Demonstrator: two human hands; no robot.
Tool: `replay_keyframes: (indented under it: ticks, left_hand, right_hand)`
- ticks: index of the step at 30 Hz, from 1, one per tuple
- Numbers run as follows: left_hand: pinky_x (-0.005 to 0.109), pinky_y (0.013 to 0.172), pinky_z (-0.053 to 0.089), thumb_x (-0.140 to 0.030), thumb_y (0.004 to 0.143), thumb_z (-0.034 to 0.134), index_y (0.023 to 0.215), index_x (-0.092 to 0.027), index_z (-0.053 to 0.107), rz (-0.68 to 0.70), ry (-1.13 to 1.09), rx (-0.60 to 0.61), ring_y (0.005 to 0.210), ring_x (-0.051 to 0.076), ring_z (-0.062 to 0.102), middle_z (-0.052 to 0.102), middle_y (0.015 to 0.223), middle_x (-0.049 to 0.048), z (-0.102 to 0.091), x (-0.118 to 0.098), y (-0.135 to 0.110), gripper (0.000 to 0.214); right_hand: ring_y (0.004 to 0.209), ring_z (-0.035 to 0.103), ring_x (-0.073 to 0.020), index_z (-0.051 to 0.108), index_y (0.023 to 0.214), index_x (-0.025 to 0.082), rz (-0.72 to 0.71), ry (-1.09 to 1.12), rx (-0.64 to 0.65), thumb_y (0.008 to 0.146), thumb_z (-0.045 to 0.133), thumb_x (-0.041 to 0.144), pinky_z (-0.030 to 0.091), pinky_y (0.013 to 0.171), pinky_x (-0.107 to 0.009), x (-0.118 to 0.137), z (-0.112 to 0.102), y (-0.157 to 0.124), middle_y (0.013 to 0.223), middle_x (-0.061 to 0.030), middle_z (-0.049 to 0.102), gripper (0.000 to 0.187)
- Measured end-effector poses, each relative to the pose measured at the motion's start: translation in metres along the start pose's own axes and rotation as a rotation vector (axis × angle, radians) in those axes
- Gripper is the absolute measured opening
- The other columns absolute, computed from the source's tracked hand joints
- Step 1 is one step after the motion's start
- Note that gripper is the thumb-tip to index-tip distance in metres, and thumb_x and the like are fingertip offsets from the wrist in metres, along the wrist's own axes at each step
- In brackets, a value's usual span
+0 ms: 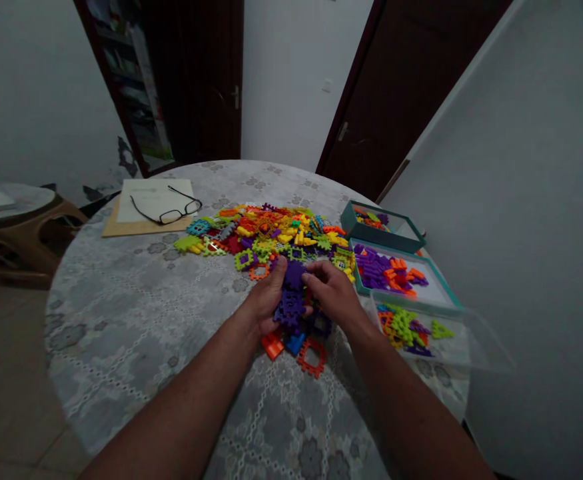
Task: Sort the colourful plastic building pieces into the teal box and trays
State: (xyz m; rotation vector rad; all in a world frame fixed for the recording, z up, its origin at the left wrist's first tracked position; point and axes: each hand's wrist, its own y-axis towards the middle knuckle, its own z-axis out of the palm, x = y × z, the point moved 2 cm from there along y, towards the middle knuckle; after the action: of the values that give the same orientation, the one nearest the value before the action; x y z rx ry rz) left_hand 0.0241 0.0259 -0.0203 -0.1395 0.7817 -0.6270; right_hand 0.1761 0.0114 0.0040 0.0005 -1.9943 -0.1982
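My left hand (267, 298) and my right hand (332, 291) are both closed on a cluster of joined purple plastic blocks (291, 293) above the round table (136, 320). Each hand grips one side of the cluster, with fingertips meeting at its top. Just below my hands lie an orange block (272, 345), a blue block (295, 343) and an open red square block (312, 358). A wide pile of mixed coloured blocks (271, 237) lies just beyond my hands.
A teal box (382, 227) and a teal tray (401, 273) of purple and orange blocks stand at the right. A clear lid (421, 330) holds green pieces near the table's right edge. Glasses (168, 208) rest on papers (144, 207) at the back left. A wall is close on the right.
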Motion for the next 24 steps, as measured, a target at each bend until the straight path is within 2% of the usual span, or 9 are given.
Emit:
replay_keyframes:
  ticks: [5, 10, 12, 16, 24]
  left_hand:
    - [0.039, 0.059, 0.066, -0.065, 0.094, 0.060, 0.114, -0.013, 0.071, -0.024, 0.008, 0.008, 0.060, 0.020, 0.072, 0.077, 0.085, 0.0120, 0.001, -0.002, -0.002, 0.057]
    - [0.040, 0.061, 0.066, -0.058, 0.095, 0.064, 0.117, -0.015, 0.072, -0.031, -0.030, 0.006, 0.061, 0.020, 0.073, 0.077, 0.089, 0.0116, 0.000, -0.004, -0.002, 0.049]
    - [0.041, 0.061, 0.067, -0.055, 0.096, 0.065, 0.120, -0.016, 0.071, -0.017, -0.033, -0.005, 0.064, 0.021, 0.074, 0.077, 0.092, 0.0111, 0.000, -0.005, -0.002, 0.045]
    - [0.041, 0.061, 0.067, -0.049, 0.096, 0.067, 0.120, -0.016, 0.070, 0.012, -0.002, -0.013, 0.066, 0.021, 0.075, 0.077, 0.096, 0.0122, 0.000, -0.005, -0.003, 0.041]
    - [0.044, 0.061, 0.067, -0.061, 0.092, 0.066, 0.123, -0.017, 0.067, 0.004, -0.014, -0.025, 0.065, 0.021, 0.072, 0.074, 0.089, 0.0097, 0.002, -0.006, -0.003, 0.054]
  right_hand:
    - [0.056, 0.053, -0.0119, 0.061, 0.090, 0.022, 0.176, 0.327, -0.044, 0.079, 0.077, 0.044, 0.043, 0.053, -0.025, -0.005, -0.006, -0.002, 0.068, 0.0051, 0.060, 0.029]
    - [0.062, 0.061, -0.0120, 0.065, 0.112, 0.023, 0.233, 0.589, -0.119, 0.073, 0.083, 0.038, 0.050, 0.055, -0.023, -0.010, -0.015, -0.007, 0.075, 0.0045, 0.064, 0.046]
    - [0.061, 0.061, -0.0114, 0.067, 0.115, 0.022, 0.254, 0.608, -0.130, 0.075, 0.082, 0.037, 0.051, 0.054, -0.022, -0.012, -0.018, -0.010, 0.075, 0.0038, 0.064, 0.045]
    - [0.059, 0.062, -0.0118, 0.068, 0.107, 0.022, 0.265, 0.630, -0.197, 0.074, 0.082, 0.033, 0.053, 0.052, -0.022, -0.017, -0.026, -0.018, 0.072, 0.0040, 0.064, 0.038]
    - [0.056, 0.061, -0.0109, 0.065, 0.101, 0.023, 0.298, 0.693, -0.150, 0.071, 0.082, 0.032, 0.054, 0.052, -0.022, -0.019, -0.025, -0.027, 0.071, 0.0050, 0.063, 0.036]
